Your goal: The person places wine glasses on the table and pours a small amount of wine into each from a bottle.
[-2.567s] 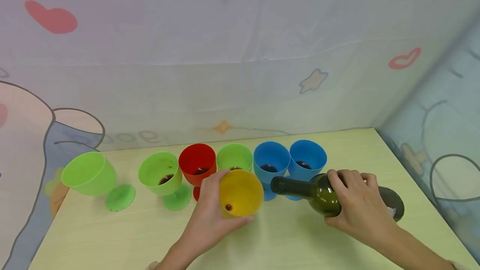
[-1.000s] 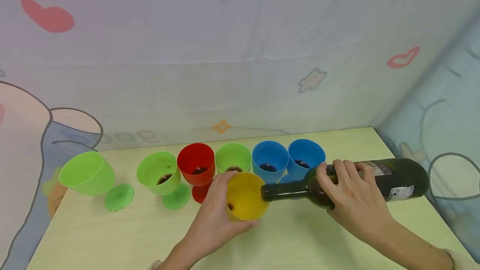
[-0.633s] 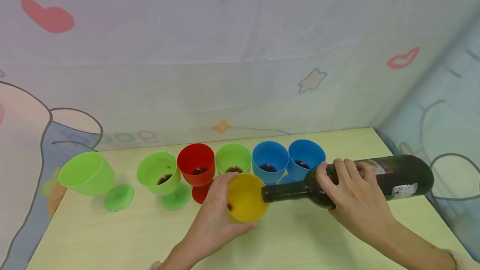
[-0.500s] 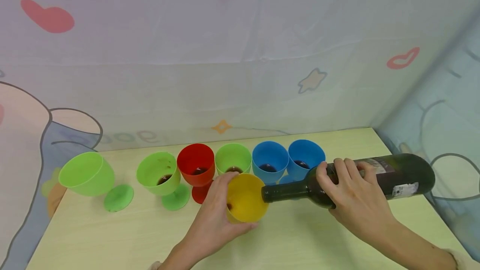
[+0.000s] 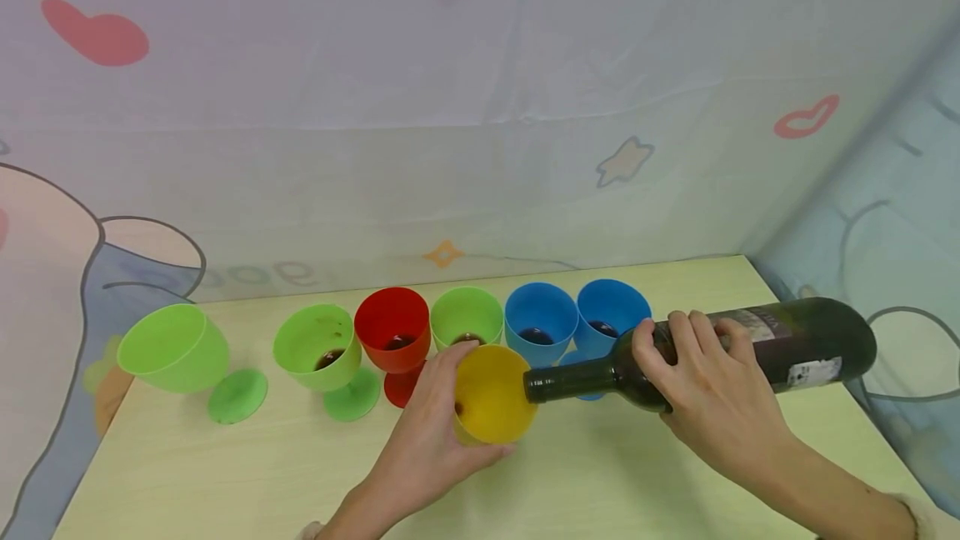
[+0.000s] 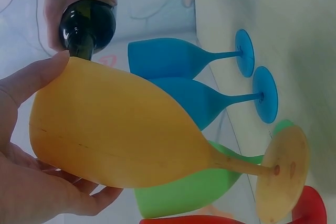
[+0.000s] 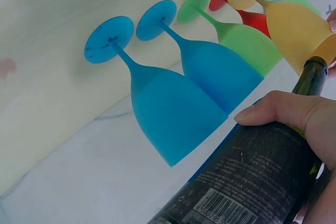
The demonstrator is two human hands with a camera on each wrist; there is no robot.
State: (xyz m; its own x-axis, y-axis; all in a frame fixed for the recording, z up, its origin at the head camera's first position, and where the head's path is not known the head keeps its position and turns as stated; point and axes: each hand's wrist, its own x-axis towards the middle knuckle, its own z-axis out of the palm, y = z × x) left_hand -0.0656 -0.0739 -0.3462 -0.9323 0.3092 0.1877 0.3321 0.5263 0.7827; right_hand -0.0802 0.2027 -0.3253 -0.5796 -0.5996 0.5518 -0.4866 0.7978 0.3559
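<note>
Five goblets on the bench look sorted, dark liquid visible in each, none in the far-left green goblet. The yellow goblet is held before the row in the curled left hand, bottle gripped at its rim by the right hand; judging by one dark spot, barely filled yet.

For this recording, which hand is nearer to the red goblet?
Left. The left hand, gripping the yellow goblet, is close in front of the red goblet; the right hand, gripping the bottle, is much farther to the right.
</note>
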